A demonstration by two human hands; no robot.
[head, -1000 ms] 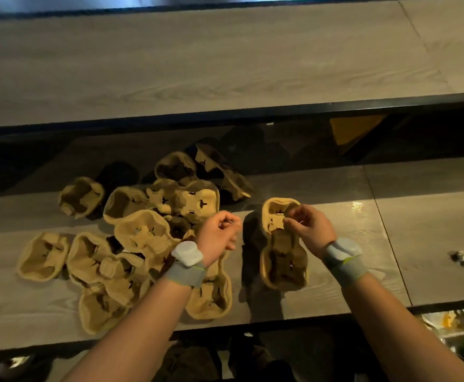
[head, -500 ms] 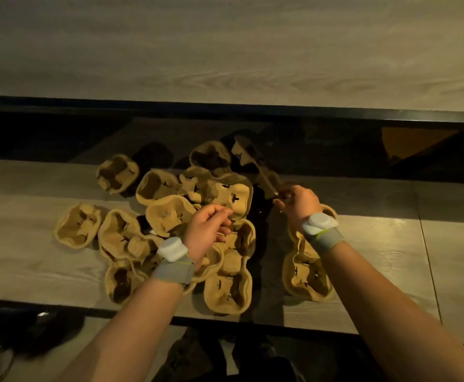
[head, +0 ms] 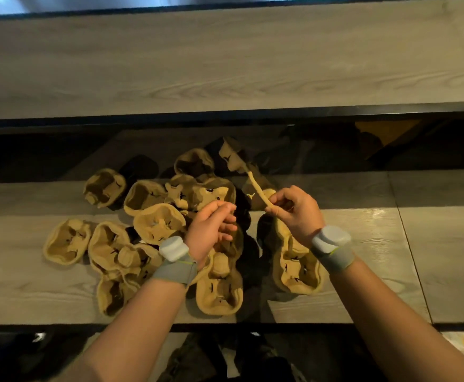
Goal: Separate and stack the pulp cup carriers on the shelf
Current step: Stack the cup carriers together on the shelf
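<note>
Several tan pulp cup carriers lie in a loose heap on the wooden shelf. My right hand pinches the near edge of one carrier, which is tilted up on edge and reaches back into the shadow. A separate small stack of carriers sits under my right wrist. My left hand hovers over the heap with fingers loosely curled and nothing in it. Another carrier lies just below that wrist.
A wide upper wooden board with a dark front edge overhangs the shelf's back, which is in deep shadow. A seam splits the shelf at right. Dark floor clutter shows below the shelf's front edge.
My right hand left the separate stack, reached back and took hold of the tilted carrier, then drew it nearer. My left hand stayed over the heap. The camera view shifted.
</note>
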